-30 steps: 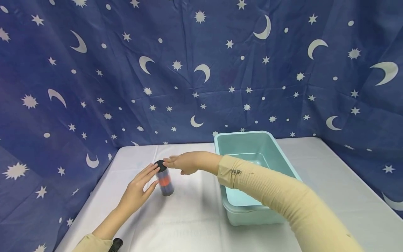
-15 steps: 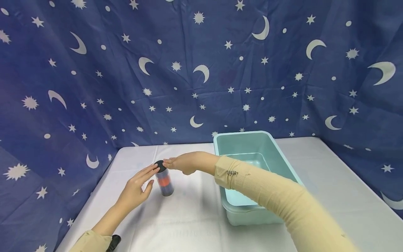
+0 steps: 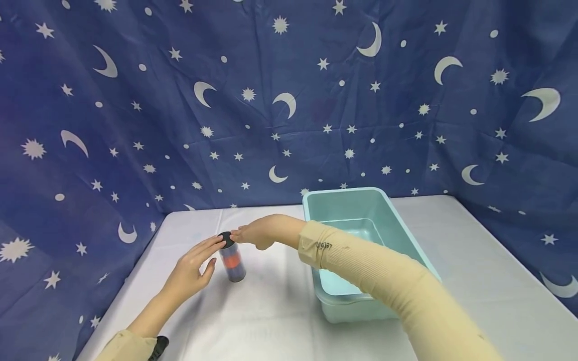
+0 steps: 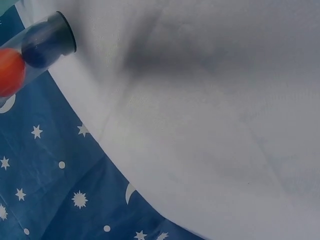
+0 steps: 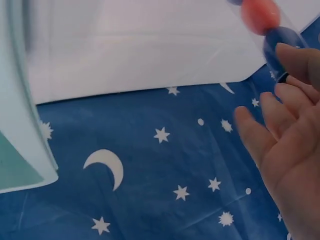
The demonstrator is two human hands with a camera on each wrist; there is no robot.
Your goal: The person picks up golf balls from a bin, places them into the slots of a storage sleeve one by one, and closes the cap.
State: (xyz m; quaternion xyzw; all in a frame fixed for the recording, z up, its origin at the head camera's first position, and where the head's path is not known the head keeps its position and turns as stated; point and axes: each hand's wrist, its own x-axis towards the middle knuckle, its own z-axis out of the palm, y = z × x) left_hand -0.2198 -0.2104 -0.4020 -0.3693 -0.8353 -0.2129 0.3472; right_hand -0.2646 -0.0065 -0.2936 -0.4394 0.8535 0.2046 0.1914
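Note:
A clear tube (image 3: 233, 263) with a black lid (image 3: 227, 239) stands upright on the white-covered table, left of the middle. Inside, an orange ball (image 4: 10, 72) sits between dark blue balls (image 4: 44, 45). My left hand (image 3: 188, 273) reaches in from the near left, its straight fingertips at the lid's left edge and its thumb apart from the tube. From the other side my right hand (image 3: 262, 231) lies palm down, extended fingertips at the lid's right edge. In the right wrist view, the right fingers (image 5: 282, 112) are loosely bent beside the tube's lidded end.
A pale teal plastic bin (image 3: 334, 301) stands right of the tube, under the right forearm. Blue cloth (image 3: 253, 125) with moons and stars hangs behind and beside the table (image 3: 253, 326). A black object (image 3: 159, 347) shows at the left cuff.
The left thumb has swung away from the tube's side. The right thumb has moved out of sight under its hand. Fingertips stay at the lid, and the head view has shifted slightly.

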